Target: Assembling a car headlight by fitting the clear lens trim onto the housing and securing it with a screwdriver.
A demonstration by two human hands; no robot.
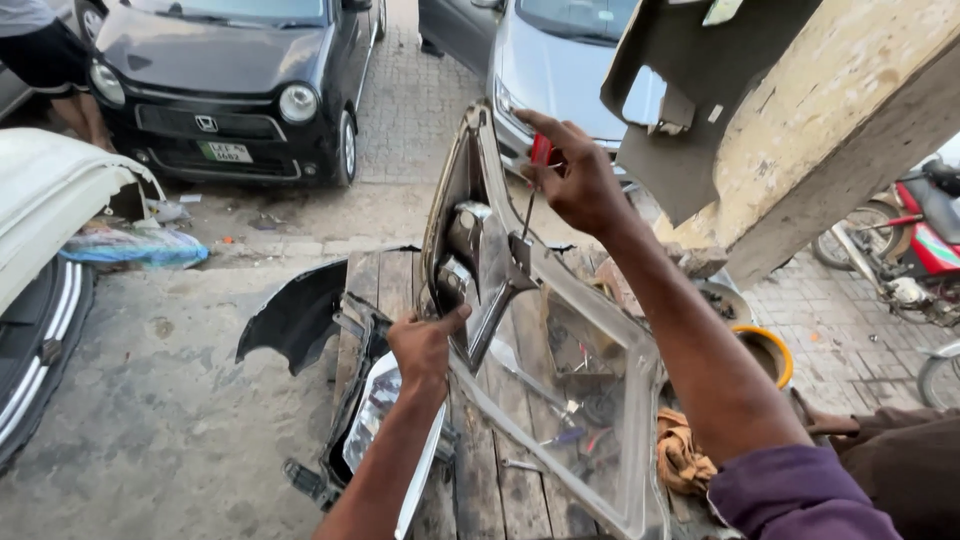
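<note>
My left hand grips the edge of a car headlight housing, a clear lens with a chrome reflector, held upright over a wooden bench. My right hand is closed on a red-handled screwdriver, its thin shaft pointing down into the back of the housing. A second headlight unit lies on the bench under my left forearm. A black bumper piece sticks out to the left of the bench.
A black car and a silver car are parked ahead. A person's legs stand at far left. A white body panel, a yellow-rimmed bowl, an orange rag, small tools and a red motorbike surround the bench.
</note>
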